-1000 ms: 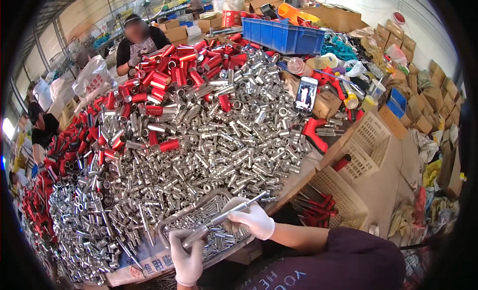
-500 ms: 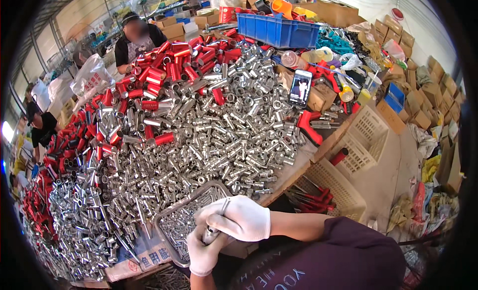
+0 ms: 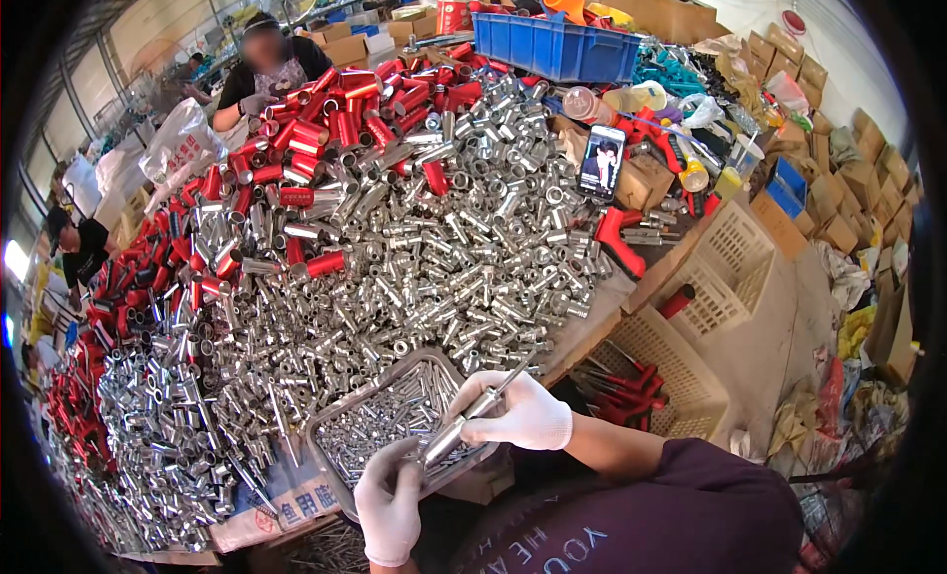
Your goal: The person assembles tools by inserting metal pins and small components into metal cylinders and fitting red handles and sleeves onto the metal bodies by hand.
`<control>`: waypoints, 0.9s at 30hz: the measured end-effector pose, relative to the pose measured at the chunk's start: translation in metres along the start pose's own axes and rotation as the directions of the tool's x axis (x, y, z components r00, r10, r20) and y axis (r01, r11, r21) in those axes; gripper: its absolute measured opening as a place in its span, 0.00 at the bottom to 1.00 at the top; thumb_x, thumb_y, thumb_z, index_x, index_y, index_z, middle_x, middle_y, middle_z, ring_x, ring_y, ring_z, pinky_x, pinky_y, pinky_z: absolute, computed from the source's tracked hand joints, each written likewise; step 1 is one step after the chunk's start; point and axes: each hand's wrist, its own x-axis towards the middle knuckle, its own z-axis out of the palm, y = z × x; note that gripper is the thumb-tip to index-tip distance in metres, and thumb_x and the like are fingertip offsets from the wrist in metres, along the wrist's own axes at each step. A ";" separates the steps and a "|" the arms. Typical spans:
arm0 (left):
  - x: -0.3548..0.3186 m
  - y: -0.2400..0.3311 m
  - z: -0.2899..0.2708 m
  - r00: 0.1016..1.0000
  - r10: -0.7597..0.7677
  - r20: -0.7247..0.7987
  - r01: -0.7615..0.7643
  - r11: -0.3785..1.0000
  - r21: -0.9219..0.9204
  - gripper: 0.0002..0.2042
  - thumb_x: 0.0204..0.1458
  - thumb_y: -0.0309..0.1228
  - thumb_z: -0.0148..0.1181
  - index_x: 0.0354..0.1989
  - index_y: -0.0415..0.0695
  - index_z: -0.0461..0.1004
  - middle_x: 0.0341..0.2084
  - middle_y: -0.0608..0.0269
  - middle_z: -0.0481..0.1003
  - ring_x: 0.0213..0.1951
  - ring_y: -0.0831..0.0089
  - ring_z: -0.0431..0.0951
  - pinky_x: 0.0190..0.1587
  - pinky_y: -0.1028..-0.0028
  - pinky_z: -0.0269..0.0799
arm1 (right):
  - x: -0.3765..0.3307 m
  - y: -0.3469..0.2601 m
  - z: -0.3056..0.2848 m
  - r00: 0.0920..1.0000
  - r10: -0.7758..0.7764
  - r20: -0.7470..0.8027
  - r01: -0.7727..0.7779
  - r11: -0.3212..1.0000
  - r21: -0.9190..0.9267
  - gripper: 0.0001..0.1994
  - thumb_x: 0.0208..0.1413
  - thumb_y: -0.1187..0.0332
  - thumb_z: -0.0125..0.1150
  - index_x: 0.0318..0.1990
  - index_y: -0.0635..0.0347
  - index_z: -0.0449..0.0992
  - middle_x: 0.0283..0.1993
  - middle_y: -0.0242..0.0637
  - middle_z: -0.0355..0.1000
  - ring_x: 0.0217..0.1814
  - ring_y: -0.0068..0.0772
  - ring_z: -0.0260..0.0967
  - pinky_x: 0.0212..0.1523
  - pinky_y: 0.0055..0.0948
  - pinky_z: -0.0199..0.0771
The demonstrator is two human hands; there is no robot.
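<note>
My right hand (image 3: 518,413), in a white glove, grips a shiny metal tool part with a thick sleeve (image 3: 445,443) and a thin shaft (image 3: 515,374) pointing up to the right. By the sleeve's lower end is my left hand (image 3: 389,505), also gloved, its thumb and fingers apart; whether they touch the metal is hard to see. Below the part sits a clear plastic tray (image 3: 314,438) of small metal pins (image 3: 390,416). Beyond the tray spreads a large heap of silver metal fittings (image 3: 424,268).
Red tubes (image 3: 380,138) top the heap's far side, near a seated co-worker (image 3: 266,66). A phone (image 3: 600,162) leans on a small carton (image 3: 643,182) beside a red handle (image 3: 619,244). A blue crate (image 3: 554,49) stands behind. Cream baskets (image 3: 681,367) sit right of the table edge.
My hands have drawn apart. The right has moved right and now shows the metal part with its shaft outward; the left has shifted lower and left, its fingers loosened.
</note>
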 end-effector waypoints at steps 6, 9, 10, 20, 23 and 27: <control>-0.005 0.004 0.011 0.927 -0.011 -0.375 -0.128 0.931 -0.343 0.12 0.50 0.18 0.51 0.44 0.37 0.70 0.20 0.69 0.68 0.20 0.84 0.64 0.24 0.84 0.57 | -0.011 0.011 -0.010 0.986 0.121 -0.115 -0.101 0.981 0.165 0.10 0.57 0.70 0.64 0.43 0.64 0.75 0.32 0.33 0.75 0.32 0.21 0.73 0.35 0.23 0.74; -0.009 0.002 -0.030 0.791 0.099 -0.604 -0.377 0.856 -0.353 0.12 0.50 0.21 0.53 0.44 0.38 0.72 0.21 0.67 0.72 0.20 0.78 0.70 0.25 0.80 0.65 | -0.014 0.006 -0.038 0.947 0.125 -0.297 -0.029 0.951 0.308 0.12 0.57 0.68 0.64 0.44 0.64 0.72 0.33 0.34 0.74 0.31 0.24 0.73 0.34 0.23 0.74; -0.023 -0.002 -0.043 0.883 0.007 -0.470 -0.153 0.950 -0.273 0.23 0.49 0.20 0.56 0.56 0.43 0.68 0.27 0.62 0.74 0.28 0.73 0.72 0.34 0.77 0.69 | -0.013 0.009 -0.052 0.948 0.089 -0.305 0.016 0.946 0.325 0.13 0.56 0.68 0.65 0.45 0.64 0.72 0.33 0.34 0.74 0.32 0.24 0.73 0.34 0.23 0.75; -0.032 -0.110 0.028 0.893 -0.087 0.442 -0.385 0.362 0.849 0.12 0.47 0.32 0.60 0.42 0.53 0.80 0.34 0.59 0.81 0.28 0.62 0.81 0.33 0.65 0.77 | -0.019 -0.001 -0.051 0.966 0.065 -0.252 -0.023 0.986 0.166 0.13 0.53 0.70 0.66 0.42 0.66 0.74 0.33 0.36 0.75 0.31 0.22 0.73 0.33 0.22 0.74; -0.026 -0.120 0.024 0.876 0.151 0.459 -0.478 0.403 0.780 0.12 0.49 0.29 0.61 0.43 0.46 0.80 0.28 0.56 0.80 0.26 0.60 0.81 0.29 0.65 0.77 | -0.019 -0.006 -0.050 0.974 0.067 -0.218 -0.048 0.995 0.090 0.12 0.52 0.70 0.67 0.41 0.66 0.75 0.34 0.36 0.76 0.32 0.22 0.72 0.33 0.22 0.73; -0.034 -0.053 0.021 0.907 -0.278 0.315 0.291 0.957 0.004 0.13 0.48 0.19 0.62 0.44 0.32 0.75 0.28 0.54 0.78 0.28 0.69 0.80 0.33 0.70 0.79 | -0.017 -0.007 -0.042 0.998 -0.026 0.063 0.044 0.950 -0.310 0.10 0.51 0.69 0.68 0.40 0.61 0.77 0.34 0.32 0.76 0.36 0.20 0.73 0.38 0.22 0.73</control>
